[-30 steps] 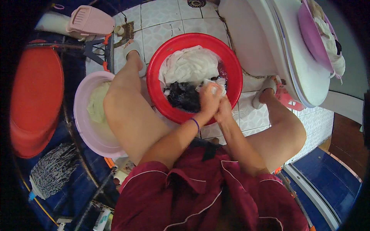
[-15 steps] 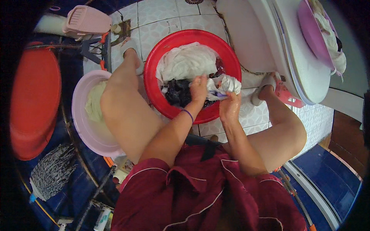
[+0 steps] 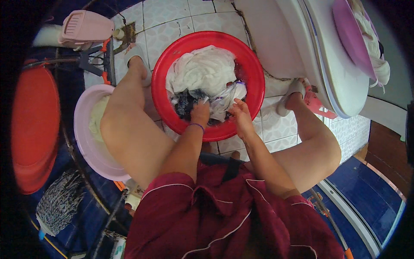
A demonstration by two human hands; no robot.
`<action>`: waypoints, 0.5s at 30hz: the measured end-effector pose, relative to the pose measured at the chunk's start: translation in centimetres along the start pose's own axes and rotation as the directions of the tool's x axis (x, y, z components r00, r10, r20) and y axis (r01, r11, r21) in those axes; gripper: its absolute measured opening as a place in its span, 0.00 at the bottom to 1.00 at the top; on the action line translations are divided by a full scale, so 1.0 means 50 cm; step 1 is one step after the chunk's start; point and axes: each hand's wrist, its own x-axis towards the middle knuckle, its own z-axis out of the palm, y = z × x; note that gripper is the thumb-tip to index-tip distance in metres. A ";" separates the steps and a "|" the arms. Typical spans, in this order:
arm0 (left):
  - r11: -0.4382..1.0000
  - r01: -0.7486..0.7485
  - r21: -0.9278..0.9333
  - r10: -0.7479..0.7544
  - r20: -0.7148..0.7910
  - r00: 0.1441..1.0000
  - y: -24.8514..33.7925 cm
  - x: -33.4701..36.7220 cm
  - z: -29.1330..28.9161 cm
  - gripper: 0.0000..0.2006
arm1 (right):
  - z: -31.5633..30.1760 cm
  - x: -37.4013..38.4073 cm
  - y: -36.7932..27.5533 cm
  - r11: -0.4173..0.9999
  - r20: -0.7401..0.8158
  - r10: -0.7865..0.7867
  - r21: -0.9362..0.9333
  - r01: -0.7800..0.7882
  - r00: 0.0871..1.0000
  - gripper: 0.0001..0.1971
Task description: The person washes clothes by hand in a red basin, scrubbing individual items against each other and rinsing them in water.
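Loosening, the white cloth sagged into the red basin, near right, likely easier to work. Your right hand's fingers half-curled at its edge, your left hand's bent beside it; both grips were unclear.

The red basin is open above — bent legs flank it.

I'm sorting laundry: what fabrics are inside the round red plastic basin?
A large crumpled white cloth, dark fabric and a smaller white-and-purple cloth; whatever lies beneath is covered.
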 end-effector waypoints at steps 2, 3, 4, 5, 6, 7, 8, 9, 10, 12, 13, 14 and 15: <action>1.000 -0.007 0.002 0.007 -0.083 0.997 0.019 -0.004 -0.012 0.11 | -0.017 0.012 0.025 0.993 0.025 0.113 0.035 -0.114 0.993 0.24; 1.000 -0.001 0.010 0.002 -0.129 0.992 0.027 -0.011 -0.032 0.10 | -0.013 0.013 0.029 0.982 0.009 0.187 0.036 -0.187 0.982 0.25; 0.998 -0.041 -0.039 0.034 -0.178 0.983 0.036 -0.017 -0.044 0.10 | -0.008 0.014 0.030 0.960 -0.009 0.259 0.110 -0.257 0.966 0.26; 0.993 -0.084 -0.085 0.063 -0.228 0.972 0.051 -0.021 -0.048 0.11 | -0.007 0.015 0.028 0.928 -0.020 0.333 0.184 -0.324 0.943 0.27; 0.959 -0.170 -0.228 0.097 -0.298 0.950 0.064 -0.026 -0.044 0.11 | -0.002 0.018 0.028 0.885 -0.020 0.407 0.254 -0.389 0.913 0.28; 0.895 -0.268 -0.358 0.127 -0.370 0.920 0.086 -0.029 -0.036 0.11 | -0.005 0.027 0.033 0.869 0.004 0.431 0.267 -0.416 0.903 0.34; 0.822 -0.382 -0.423 0.165 -0.465 0.870 0.125 -0.045 -0.029 0.11 | -0.021 0.052 0.040 0.837 0.145 0.370 0.376 -0.397 0.918 0.34; 0.784 -0.417 -0.460 0.219 -0.423 0.879 0.176 -0.073 -0.038 0.10 | -0.054 0.087 0.052 0.788 0.264 0.282 0.485 -0.380 0.922 0.34; 0.732 -0.407 -0.547 0.273 -0.311 0.910 0.224 -0.123 -0.071 0.10 | -0.088 0.109 0.061 0.720 0.367 0.179 0.583 -0.375 0.913 0.34; 0.706 -0.486 -0.515 0.294 -0.411 0.863 0.242 -0.159 -0.080 0.10 | -0.090 0.100 0.067 0.691 0.456 0.090 0.611 -0.385 0.885 0.28; 0.724 -0.496 -0.480 0.260 -0.476 0.840 0.238 -0.161 -0.073 0.11 | -0.067 0.087 0.067 0.673 0.426 0.036 0.659 -0.337 0.904 0.26; 0.795 -0.445 -0.412 0.156 -0.571 0.806 0.215 -0.133 -0.041 0.12 | -0.041 0.077 0.066 0.650 0.391 -0.018 0.704 -0.286 0.920 0.24; 0.854 -0.379 -0.356 0.058 -0.659 0.750 0.204 -0.101 -0.025 0.14 | -0.009 0.064 0.054 0.737 0.366 -0.055 0.642 -0.209 0.929 0.21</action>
